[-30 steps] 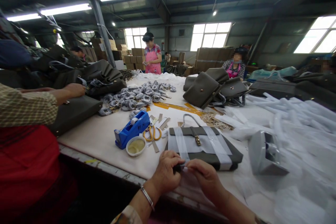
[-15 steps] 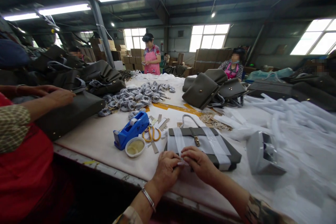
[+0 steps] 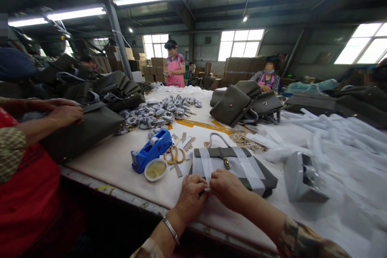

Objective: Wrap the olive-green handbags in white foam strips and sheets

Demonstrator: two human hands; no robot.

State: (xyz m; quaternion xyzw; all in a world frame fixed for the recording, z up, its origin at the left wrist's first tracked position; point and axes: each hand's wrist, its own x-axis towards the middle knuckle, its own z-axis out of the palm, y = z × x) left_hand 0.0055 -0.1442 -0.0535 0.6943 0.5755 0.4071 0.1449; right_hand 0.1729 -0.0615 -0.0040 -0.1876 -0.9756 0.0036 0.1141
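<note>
A dark grey-green handbag lies flat on the table in front of me, its gold clasp facing up. Two white wrapping strips cross it, one left of the clasp and one on the right. At the bag's near left edge, the lower end of the left wrapping strip runs down between my hands. My left hand pinches there with curled fingers. Close against it, my right hand also has its fingers closed at the strip; the fingertips partly hide what they grip. The bag's wrapped handle arches up behind.
Left of the bag are a blue tape dispenser, a white bowl and yellow-handled scissors. A metal dispenser stands right. Wrapped straps and more bags lie behind. A co-worker's hands touch a bag at left.
My right hand has shifted slightly, its fingers drawing in closer at the strip's end. My left hand stays nearly in place. The left co-worker's hands have moved a little on their bag.
</note>
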